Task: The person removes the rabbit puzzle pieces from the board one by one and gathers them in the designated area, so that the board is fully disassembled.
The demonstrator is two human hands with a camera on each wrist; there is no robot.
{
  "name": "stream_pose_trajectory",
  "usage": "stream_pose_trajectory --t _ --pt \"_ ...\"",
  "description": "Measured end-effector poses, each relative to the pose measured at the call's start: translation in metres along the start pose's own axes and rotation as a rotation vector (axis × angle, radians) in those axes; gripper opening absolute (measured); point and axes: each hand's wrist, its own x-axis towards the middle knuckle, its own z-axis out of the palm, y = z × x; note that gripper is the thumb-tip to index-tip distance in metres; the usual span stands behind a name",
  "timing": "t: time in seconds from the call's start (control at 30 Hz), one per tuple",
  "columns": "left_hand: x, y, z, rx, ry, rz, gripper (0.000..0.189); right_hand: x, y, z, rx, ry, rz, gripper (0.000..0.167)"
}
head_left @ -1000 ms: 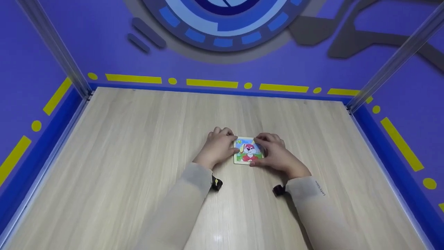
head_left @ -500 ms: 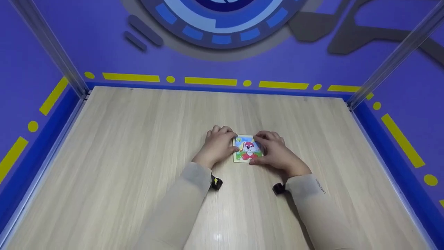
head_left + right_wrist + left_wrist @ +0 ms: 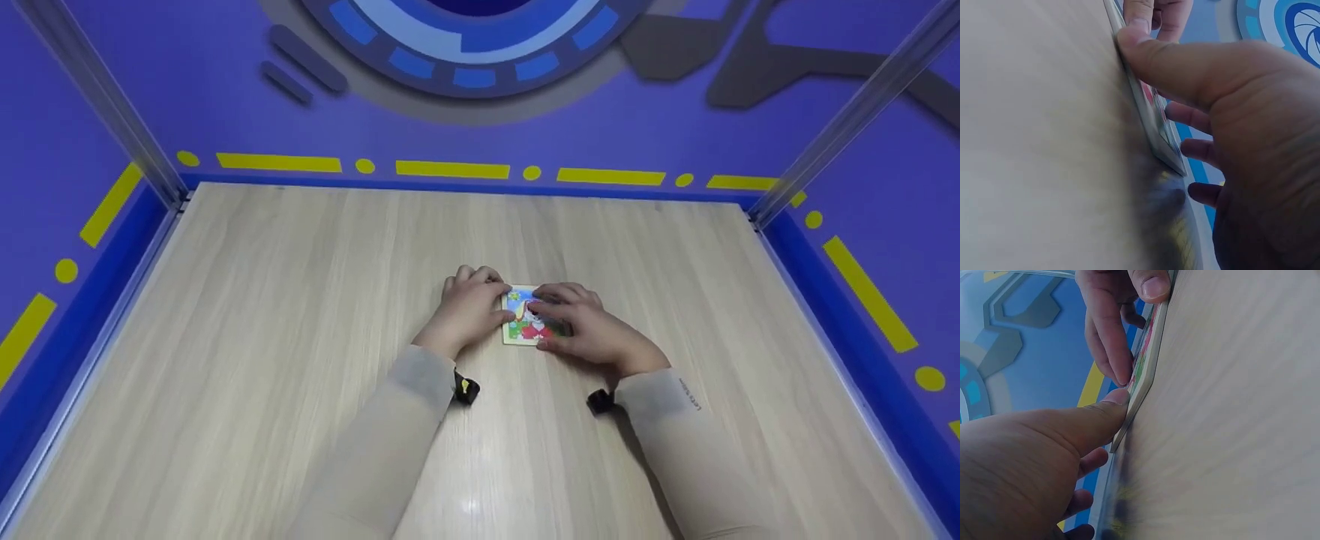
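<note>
A small square picture puzzle (image 3: 535, 331) with a pale wooden border lies on the table, showing a pink-eared cartoon animal. My left hand (image 3: 466, 309) holds its left side, the thumb on the border and the index finger at the far left corner. From the right, my right hand (image 3: 592, 328) grips it with the thumb at the front edge. Its fingers reach across the picture and hide the animal's face and the right part. In the left wrist view, the right fingers (image 3: 1114, 343) come down onto the picture close to the left thumb (image 3: 1116, 397).
The wood-grain table (image 3: 300, 300) spreads out around the puzzle. Blue-purple panels with yellow dashes (image 3: 452, 170) close off the back and both sides, with metal posts (image 3: 112, 112) at the corners. A black wrist device (image 3: 466, 389) sits at the left cuff.
My right index finger has slid left from the far right corner onto the picture, covering the animal's face. My left hand keeps its hold. The head view has tilted slightly downward.
</note>
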Motion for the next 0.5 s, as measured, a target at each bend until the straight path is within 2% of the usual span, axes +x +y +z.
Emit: stream_pose_trajectory --t 0.27,0.5 --pt "0.0010 0.0008 -0.0011 0.006 0.001 0.009 0.054 0.0006 -0.0015 -0.0029 -0.022 -0.018 -0.006 0.068" --pt "0.0002 0.0014 -0.0010 0.002 0.006 0.004 0.055 0.0002 -0.0023 -0.0031 -0.022 -0.040 -0.002 0.058"
